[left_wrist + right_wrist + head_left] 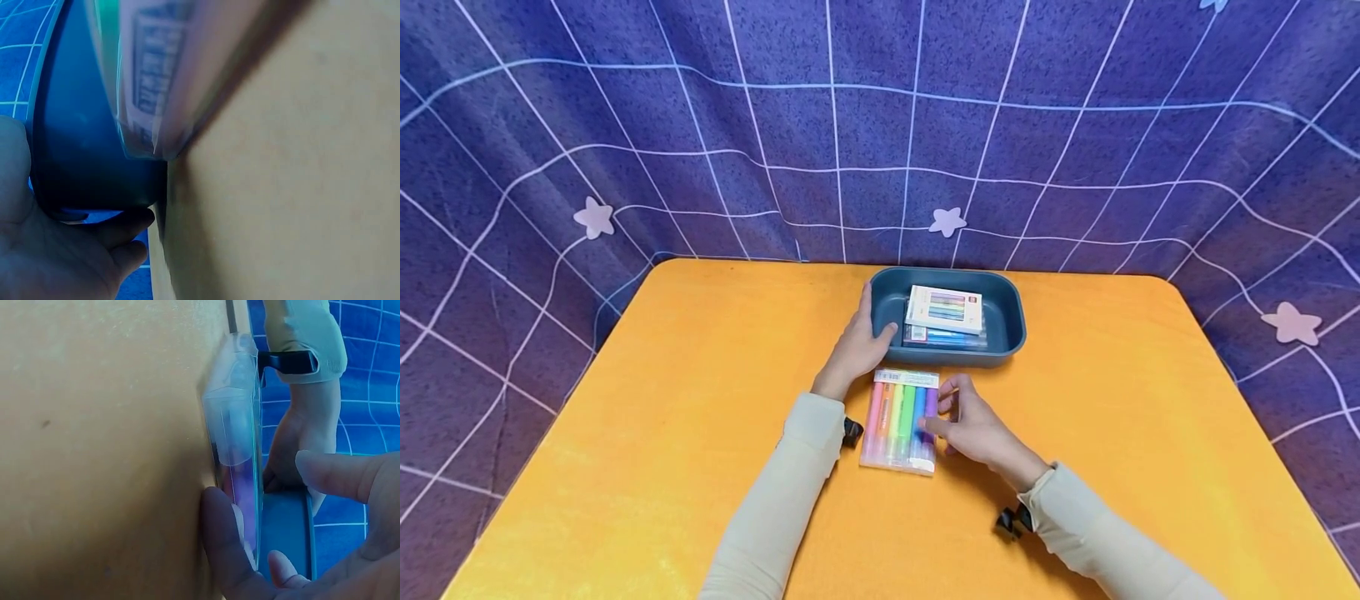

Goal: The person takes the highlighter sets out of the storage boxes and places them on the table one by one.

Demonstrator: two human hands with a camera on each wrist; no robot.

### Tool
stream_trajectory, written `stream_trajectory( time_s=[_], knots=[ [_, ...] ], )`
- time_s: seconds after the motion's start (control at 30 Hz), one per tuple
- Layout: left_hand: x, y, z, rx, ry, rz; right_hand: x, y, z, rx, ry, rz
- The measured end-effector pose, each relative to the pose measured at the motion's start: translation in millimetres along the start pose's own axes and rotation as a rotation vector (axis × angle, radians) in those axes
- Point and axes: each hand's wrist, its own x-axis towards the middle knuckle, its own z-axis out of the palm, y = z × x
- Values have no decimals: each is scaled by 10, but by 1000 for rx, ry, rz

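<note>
A clear pack of coloured highlighters (898, 421) lies on the table in front of a dark blue bin (1000, 354). My left hand (857, 342) grips the bin's left end, thumb over the rim and fingers along the outer wall. At the pack's right edge is my right hand (973, 425), its fingers bent beside the purple highlighter. In the right wrist view, the thumb (334, 475) stands apart from the pack's top face, while a finger (222, 534) reaches the pack's side. The left wrist view shows the pack's near edge (153, 94) close up and blurred.
Inside the bin, a white box (943, 308) with a picture of coloured pens lies over a clear pack of blue pens (955, 337). The bin stands near the back edge of the orange table (700, 400). A purple gridded curtain (880, 125) hangs behind.
</note>
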Motion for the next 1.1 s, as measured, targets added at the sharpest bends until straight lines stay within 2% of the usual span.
stream_trajectory(
  time_s=[0.5, 1.1],
  knots=[
    [5, -14, 4, -8, -1, 7, -21, -16, -85, -162, 46, -92],
    [11, -12, 6, 12, 6, 5, -68, -239, -374, -205, 57, -328]
  ],
)
